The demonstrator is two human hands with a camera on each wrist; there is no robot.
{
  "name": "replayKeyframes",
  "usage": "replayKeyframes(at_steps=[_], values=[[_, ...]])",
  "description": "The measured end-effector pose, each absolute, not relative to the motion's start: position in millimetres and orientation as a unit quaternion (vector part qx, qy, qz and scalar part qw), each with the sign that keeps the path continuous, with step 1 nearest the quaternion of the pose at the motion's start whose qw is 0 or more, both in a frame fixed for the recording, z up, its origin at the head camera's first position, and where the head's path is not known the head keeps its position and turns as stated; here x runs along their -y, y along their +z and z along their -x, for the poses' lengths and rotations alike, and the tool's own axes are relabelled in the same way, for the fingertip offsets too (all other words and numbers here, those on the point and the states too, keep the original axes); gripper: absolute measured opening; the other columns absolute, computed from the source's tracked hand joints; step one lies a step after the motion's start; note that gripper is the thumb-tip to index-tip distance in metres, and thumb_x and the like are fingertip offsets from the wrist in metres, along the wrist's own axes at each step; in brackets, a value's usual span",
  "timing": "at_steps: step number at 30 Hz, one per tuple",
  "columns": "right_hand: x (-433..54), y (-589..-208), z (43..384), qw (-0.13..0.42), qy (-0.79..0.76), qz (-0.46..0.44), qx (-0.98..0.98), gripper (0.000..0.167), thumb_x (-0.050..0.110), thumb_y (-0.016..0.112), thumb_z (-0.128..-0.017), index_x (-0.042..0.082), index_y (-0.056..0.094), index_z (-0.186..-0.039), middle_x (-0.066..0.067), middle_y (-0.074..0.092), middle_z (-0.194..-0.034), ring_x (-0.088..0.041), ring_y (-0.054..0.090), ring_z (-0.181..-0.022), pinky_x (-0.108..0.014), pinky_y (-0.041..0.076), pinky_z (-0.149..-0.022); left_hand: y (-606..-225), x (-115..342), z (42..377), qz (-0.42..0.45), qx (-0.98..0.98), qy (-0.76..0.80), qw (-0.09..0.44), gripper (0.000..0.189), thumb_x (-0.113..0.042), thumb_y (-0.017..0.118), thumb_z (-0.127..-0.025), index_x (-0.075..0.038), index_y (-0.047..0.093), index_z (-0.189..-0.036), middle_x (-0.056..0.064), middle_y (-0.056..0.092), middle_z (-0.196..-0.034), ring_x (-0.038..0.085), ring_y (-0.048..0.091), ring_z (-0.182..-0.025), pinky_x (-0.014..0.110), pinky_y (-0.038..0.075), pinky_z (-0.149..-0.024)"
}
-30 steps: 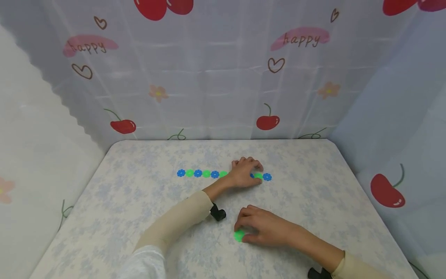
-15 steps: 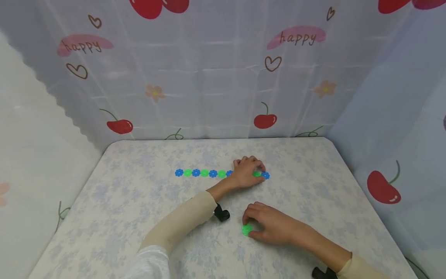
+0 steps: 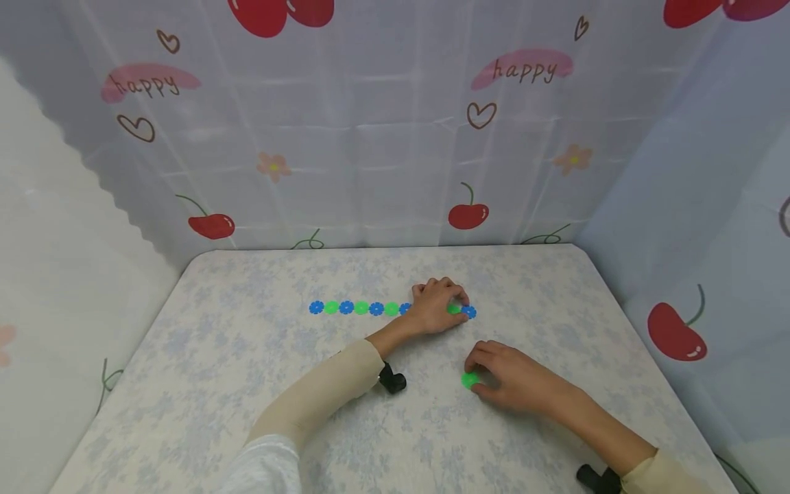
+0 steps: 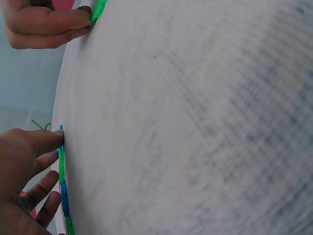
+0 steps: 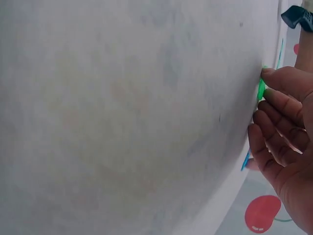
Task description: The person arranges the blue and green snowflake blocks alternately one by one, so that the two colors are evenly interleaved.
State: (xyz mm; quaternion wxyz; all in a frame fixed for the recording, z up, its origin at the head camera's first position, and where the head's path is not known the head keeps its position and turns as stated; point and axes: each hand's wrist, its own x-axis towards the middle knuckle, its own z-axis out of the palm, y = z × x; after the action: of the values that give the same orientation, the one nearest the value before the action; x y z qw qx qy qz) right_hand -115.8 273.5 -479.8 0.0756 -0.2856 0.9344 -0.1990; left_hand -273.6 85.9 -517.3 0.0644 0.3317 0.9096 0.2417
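A straight row of flower-edged plastic discs, blue alternating with green, lies across the far part of the table (image 3: pixel 216 384); a green disc (image 3: pixel 361 308) is one of them. My left hand (image 3: pixel 432 307) reaches over the row's right part and hides some of it. Its thumb and forefinger pinch the blue disc (image 3: pixel 470 313) at the right end. Nearer and to the right, my right hand (image 3: pixel 515 379) pinches a separate green disc (image 3: pixel 468 381) by its edge between thumb and fingers. In the right wrist view that green disc (image 5: pixel 261 89) stands edge-on at the thumb tip.
A white curtain (image 3: pixel 358 137) printed with cherries and hearts hangs behind the table's far edge. More sheeting encloses both sides. Black wrist cameras, such as the left one (image 3: pixel 392 379), sit under both forearms.
My right hand has carried the green disc rightward and away from me, closer to the row's right end. The left hand has shifted slightly along the row to its end disc.
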Motion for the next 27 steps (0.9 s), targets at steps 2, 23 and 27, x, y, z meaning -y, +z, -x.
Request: replayKeyframes(at_steps=[2,23,27], values=[[-278,-479,119,0.074,-0.182,0.285,-0.938,0.019,0.023,0.082,-0.097,0.025,0.071,-0.112,0.014,0.065,-0.113,-0.004,0.061,-0.103,-0.031,0.056,-0.088,-518,-85,274,-0.331,-0.910,0.242,0.066,0.019,-0.044,0.073,-0.102,-0.034,0.072,-0.119,-0.005,0.062,-0.137,0.024,0.052,-0.127,0.051,0.030,-0.101],[-308,-479,168,0.018,-0.154,0.266,-0.951,0.020,0.010,0.082,-0.090,0.014,0.074,-0.108,0.005,0.068,-0.104,-0.008,0.065,-0.088,-0.030,0.057,-0.079,-515,-86,273,-0.324,-0.909,0.254,0.070,0.021,-0.043,0.075,-0.101,-0.034,0.073,-0.120,-0.005,0.062,-0.137,0.025,0.053,-0.128,0.053,0.030,-0.107],[-312,-484,181,0.025,-0.179,0.245,-0.953,0.018,0.010,0.081,-0.091,0.012,0.074,-0.108,0.003,0.069,-0.103,-0.012,0.066,-0.089,-0.033,0.057,-0.080,-516,-85,273,-0.325,-0.909,0.253,0.069,0.022,-0.043,0.075,-0.101,-0.033,0.074,-0.121,-0.005,0.063,-0.136,0.025,0.053,-0.128,0.053,0.031,-0.107]])
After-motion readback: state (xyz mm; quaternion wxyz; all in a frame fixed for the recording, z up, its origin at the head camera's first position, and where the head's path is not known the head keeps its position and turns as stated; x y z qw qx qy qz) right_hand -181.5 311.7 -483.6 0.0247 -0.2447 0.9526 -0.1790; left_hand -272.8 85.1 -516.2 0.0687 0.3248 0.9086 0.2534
